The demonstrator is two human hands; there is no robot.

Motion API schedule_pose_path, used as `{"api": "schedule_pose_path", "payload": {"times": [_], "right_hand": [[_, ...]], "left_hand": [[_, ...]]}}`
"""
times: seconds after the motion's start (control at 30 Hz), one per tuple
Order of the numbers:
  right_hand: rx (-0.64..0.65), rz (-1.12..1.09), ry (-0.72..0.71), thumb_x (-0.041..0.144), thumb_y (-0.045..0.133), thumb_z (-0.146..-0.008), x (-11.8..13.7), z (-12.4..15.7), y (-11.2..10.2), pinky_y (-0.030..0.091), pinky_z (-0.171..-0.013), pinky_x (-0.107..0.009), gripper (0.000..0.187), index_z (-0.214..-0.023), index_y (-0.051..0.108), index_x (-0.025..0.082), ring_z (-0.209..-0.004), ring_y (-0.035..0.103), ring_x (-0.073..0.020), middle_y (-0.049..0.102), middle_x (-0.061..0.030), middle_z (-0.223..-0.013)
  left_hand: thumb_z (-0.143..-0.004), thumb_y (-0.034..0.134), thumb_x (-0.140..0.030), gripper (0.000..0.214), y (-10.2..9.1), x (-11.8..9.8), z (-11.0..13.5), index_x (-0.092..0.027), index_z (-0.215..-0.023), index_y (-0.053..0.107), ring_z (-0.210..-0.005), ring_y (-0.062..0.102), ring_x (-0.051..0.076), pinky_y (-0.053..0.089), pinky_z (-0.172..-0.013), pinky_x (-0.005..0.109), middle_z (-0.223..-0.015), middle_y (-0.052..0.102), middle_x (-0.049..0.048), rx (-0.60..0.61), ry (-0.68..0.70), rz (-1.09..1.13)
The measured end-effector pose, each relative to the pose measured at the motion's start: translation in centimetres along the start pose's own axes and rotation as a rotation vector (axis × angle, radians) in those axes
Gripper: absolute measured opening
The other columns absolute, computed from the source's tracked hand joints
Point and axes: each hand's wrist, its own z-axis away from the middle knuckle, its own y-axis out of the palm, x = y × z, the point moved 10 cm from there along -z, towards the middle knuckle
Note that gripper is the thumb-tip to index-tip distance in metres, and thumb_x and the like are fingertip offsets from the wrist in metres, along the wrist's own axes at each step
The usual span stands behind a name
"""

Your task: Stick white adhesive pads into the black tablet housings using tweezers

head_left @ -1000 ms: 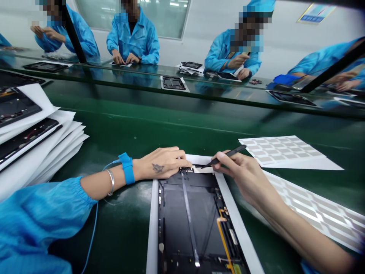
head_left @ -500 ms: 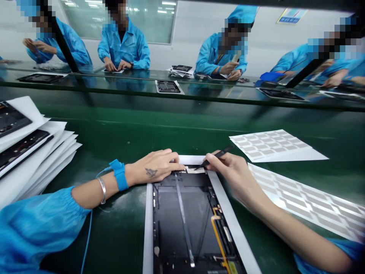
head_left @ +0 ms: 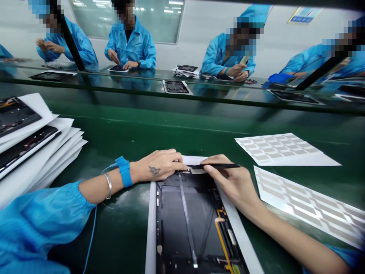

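Note:
An opened tablet's dark back housing (head_left: 188, 224) lies on a white sheet (head_left: 151, 228), with a thin silver strip and an orange flex cable (head_left: 221, 238) inside it. My left hand (head_left: 159, 165) rests palm down at its top end, fingertips beside a small connector (head_left: 184, 171). My right hand (head_left: 230, 180) holds a slim black pointed tool (head_left: 216, 166), which lies nearly level. Its tip reaches toward the connector, and my fingers partly hide the spot.
Tablets on white sheets are stacked at left (head_left: 31, 131). Two sheets of grey pads (head_left: 278, 148) (head_left: 306, 205) lie at right on the green belt (head_left: 142, 129). A blue wrist strap (head_left: 124, 171) circles my left wrist. Several people in blue work across the bench.
The black tool has swung from pointing up and right to lying nearly level across the tablet's top end. My right hand has turned with it, and the view has shifted slightly.

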Motion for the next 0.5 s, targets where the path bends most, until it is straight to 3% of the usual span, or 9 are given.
{"api": "schedule_pose_path", "payload": {"times": [0.37, 0.5], "right_hand": [[0.077, 0.014, -0.100, 0.044, 0.059, -0.090, 0.89, 0.04, 0.98, 0.052, -0.076, -0.040, 0.023, -0.084, 0.073, 0.027, -0.083, 0.066, -0.0253, 0.074, -0.0057, -0.083], [0.036, 0.013, -0.090, 0.041, 0.059, -0.091, 0.61, 0.11, 0.59, 0.052, -0.076, -0.038, 0.021, -0.084, 0.072, 0.026, -0.082, 0.066, -0.0242, 0.073, -0.0053, -0.083]], "left_hand": [[-0.095, 0.041, -0.006, 0.034, -0.20, -0.17, 0.09, -0.019, -0.118, 0.062, -0.091, 0.054, 0.017, 0.047, -0.075, 0.028, -0.110, 0.062, 0.0068, -0.020, 0.016, 0.004], [-0.094, 0.041, -0.006, 0.035, -0.14, -0.01, 0.09, -0.019, -0.119, 0.062, -0.089, 0.054, 0.017, 0.046, -0.074, 0.027, -0.111, 0.063, 0.0065, -0.006, 0.004, 0.004]]}}
